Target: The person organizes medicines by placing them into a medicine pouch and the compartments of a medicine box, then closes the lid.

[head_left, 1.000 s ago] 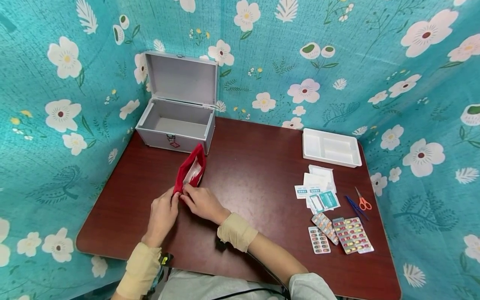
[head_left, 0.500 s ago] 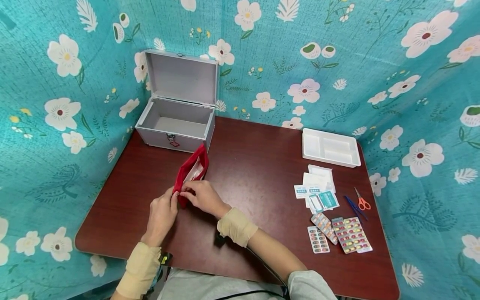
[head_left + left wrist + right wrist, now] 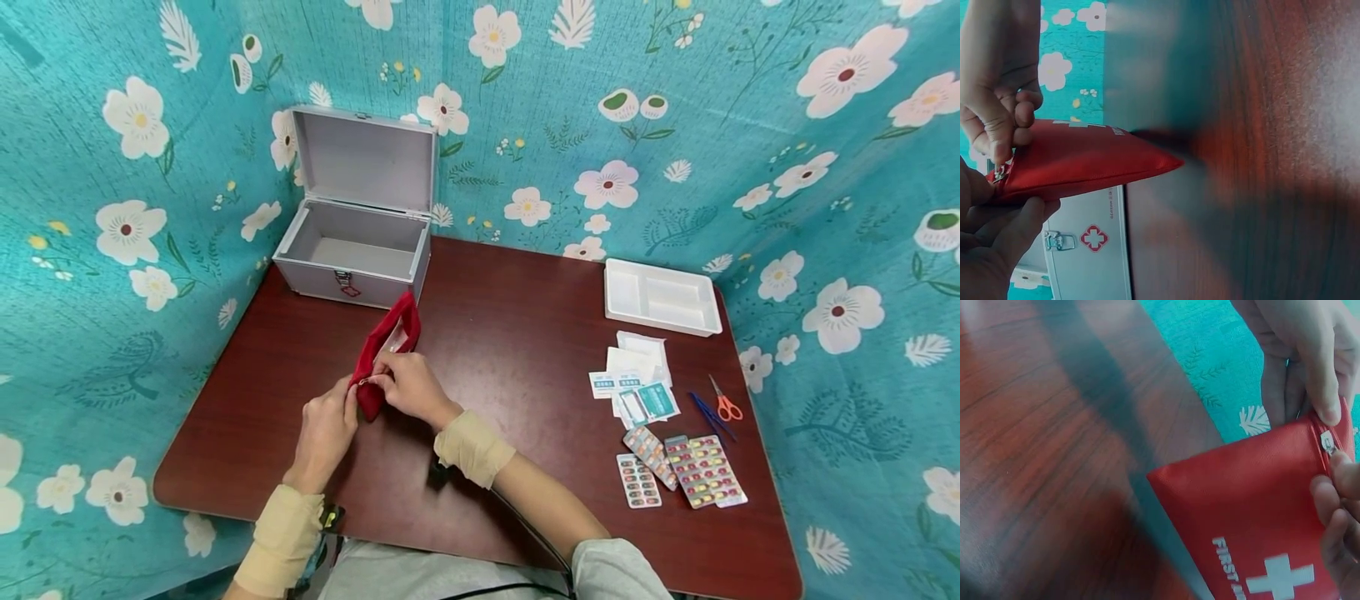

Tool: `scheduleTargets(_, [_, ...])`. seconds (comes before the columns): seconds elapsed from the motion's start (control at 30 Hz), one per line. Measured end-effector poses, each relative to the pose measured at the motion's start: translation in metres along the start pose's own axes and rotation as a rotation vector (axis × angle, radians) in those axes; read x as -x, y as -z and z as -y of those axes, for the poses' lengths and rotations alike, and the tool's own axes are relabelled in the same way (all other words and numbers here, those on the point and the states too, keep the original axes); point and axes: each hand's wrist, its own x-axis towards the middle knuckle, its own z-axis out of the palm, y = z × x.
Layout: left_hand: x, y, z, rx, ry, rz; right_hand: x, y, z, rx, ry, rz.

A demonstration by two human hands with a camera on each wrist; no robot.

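A red first-aid pouch (image 3: 1241, 494) with a white cross and lettering is held up over the table, its zipped mouth partly open with something pale inside. My left hand (image 3: 324, 429) grips the pouch's near corner at the zip's end, thumb on one face and fingers behind. At the metal zipper pull (image 3: 1327, 441), my right hand (image 3: 412, 390) pinches with thumb and forefinger, a little way along from the left hand. The left wrist view shows both hands at the zip, and the pouch's lower corner pointing toward the tabletop.
A grey metal case (image 3: 352, 279) stands lid-up at the back left. At the right are a white divided tray (image 3: 637, 315), gauze and wipe packets (image 3: 630, 360), blue tweezers (image 3: 711, 414), orange-handled scissors (image 3: 727, 408) and several blister packs (image 3: 701, 471). Patterned cloth borders the table.
My right hand has shifted slightly away from the left hand along the pouch's zip, and the zipper pull now shows between them. The left hand keeps its grip on the corner.
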Motion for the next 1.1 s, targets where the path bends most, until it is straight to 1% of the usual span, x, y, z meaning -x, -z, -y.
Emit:
scheduleTargets(0.13, [0.001,0.003,0.004,-0.016,0.007,0.004,-0.007,0.004,-0.013,0.018,-0.053,-0.024])
scheduleTargets(0.27, [0.003,0.006,0.005,-0.010,0.039,0.040,-0.018,0.012,-0.032,0.068,-0.124,-0.048])
scheduleTargets(0.33, [0.003,0.008,0.005,-0.002,0.048,0.057,-0.023,0.017,-0.040,0.082,-0.139,-0.046])
scheduleTargets(0.4, [0.002,0.009,0.005,0.000,0.040,0.063,-0.029,0.021,-0.048,0.090,-0.149,-0.040])
scheduleTargets(0.5, [0.001,0.010,0.006,0.000,0.021,0.060,-0.036,0.028,-0.060,0.093,-0.186,-0.039])
scheduleTargets(0.67, [-0.002,0.013,0.011,0.003,0.009,0.051,-0.046,0.041,-0.086,0.115,-0.299,-0.105])
scheduleTargets(0.73, [-0.004,0.013,0.014,0.004,-0.007,0.054,-0.048,0.044,-0.095,0.091,-0.323,-0.121])
scheduleTargets(0.8, [-0.006,0.014,0.017,0.005,-0.028,0.050,-0.047,0.045,-0.102,0.021,-0.323,-0.116])
scheduleTargets(0.87, [-0.008,0.015,0.021,0.003,-0.049,0.047,-0.045,0.044,-0.108,-0.083,-0.310,-0.080])
scheduleTargets(0.93, [-0.008,0.016,0.026,0.006,-0.066,0.043,-0.041,0.043,-0.113,-0.198,-0.310,-0.024])
scheduleTargets(1.03, [-0.009,0.019,0.035,0.010,-0.075,0.049,-0.035,0.040,-0.120,-0.324,-0.336,0.107])
scheduleTargets(1.1, [-0.009,0.022,0.039,0.019,-0.080,0.058,-0.032,0.039,-0.122,-0.360,-0.333,0.204])
